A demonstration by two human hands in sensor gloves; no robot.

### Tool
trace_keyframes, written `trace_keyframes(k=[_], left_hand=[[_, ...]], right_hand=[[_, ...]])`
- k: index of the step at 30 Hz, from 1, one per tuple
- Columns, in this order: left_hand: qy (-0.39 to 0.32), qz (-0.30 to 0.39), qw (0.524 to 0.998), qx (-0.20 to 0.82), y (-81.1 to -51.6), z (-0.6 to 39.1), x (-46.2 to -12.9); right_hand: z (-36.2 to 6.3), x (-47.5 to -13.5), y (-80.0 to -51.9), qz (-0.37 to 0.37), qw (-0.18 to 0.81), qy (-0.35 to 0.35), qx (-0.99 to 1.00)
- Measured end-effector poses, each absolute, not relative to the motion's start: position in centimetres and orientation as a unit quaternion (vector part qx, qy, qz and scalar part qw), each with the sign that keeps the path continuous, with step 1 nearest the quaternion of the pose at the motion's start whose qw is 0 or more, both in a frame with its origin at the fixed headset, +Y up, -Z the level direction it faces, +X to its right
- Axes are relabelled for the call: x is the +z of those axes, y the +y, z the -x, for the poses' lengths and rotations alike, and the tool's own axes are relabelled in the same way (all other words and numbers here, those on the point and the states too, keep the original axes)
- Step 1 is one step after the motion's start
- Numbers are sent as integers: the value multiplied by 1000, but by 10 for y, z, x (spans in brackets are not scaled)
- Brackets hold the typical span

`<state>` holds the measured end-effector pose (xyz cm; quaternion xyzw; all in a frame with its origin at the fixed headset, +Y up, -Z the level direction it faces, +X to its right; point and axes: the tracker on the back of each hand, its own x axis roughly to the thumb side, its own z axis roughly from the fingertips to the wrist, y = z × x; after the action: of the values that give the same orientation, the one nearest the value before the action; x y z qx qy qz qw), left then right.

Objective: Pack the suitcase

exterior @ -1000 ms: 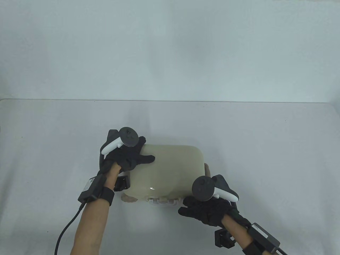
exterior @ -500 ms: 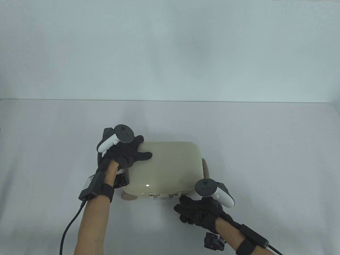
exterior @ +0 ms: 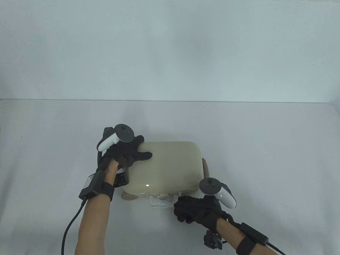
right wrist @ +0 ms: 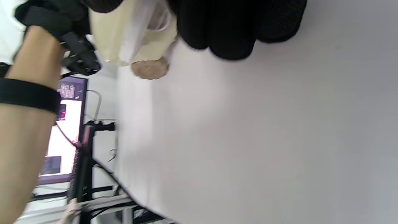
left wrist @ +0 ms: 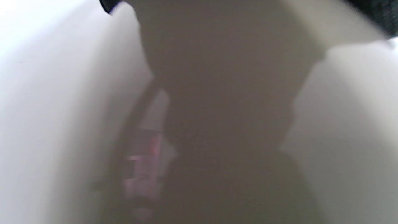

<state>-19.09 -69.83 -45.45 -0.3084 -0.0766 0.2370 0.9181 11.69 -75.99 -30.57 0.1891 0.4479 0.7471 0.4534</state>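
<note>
Pale grey table point(exterior: 265, 138) under a plain white wall. Cream suitcase point(exterior: 167, 167) lies flat and closed near the table's front edge, long axis running left to right, its white handle point(exterior: 161, 201) sticking out toward the person. Tan wheels show at the suitcase's left front corner point(exterior: 129, 196) and right side. Left hand point(exterior: 127, 155) rests on the suitcase's top left corner, fingers spread and fairly straight, thumb reaching across the lid. Right hand point(exterior: 198, 211) sits just right of the handle, fingers curled; fingertips reach the handle's right end, actual grip cannot be told. Left wrist view blurred.
</note>
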Motion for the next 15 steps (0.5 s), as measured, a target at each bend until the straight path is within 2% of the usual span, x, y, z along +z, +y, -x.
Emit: trace_keyframes(k=[4, 9, 12, 13, 15], left_hand=[[-76, 309, 918, 237, -698, 191, -455], [-76, 310, 917, 238, -698, 191, -455], [-76, 311, 916, 242, -699, 192, -455], [-77, 311, 916, 243, -699, 191, -455], [-79, 311, 915, 243, -699, 192, -455]], right_hand=[[-109, -302, -743, -242, 429, 409, 768], [-107, -298, -733, -253, 386, 373, 805], [-103, -290, -708, -274, 311, 284, 865], [-100, -284, -690, -289, 270, 218, 892], [-96, -275, -671, -302, 222, 128, 918]])
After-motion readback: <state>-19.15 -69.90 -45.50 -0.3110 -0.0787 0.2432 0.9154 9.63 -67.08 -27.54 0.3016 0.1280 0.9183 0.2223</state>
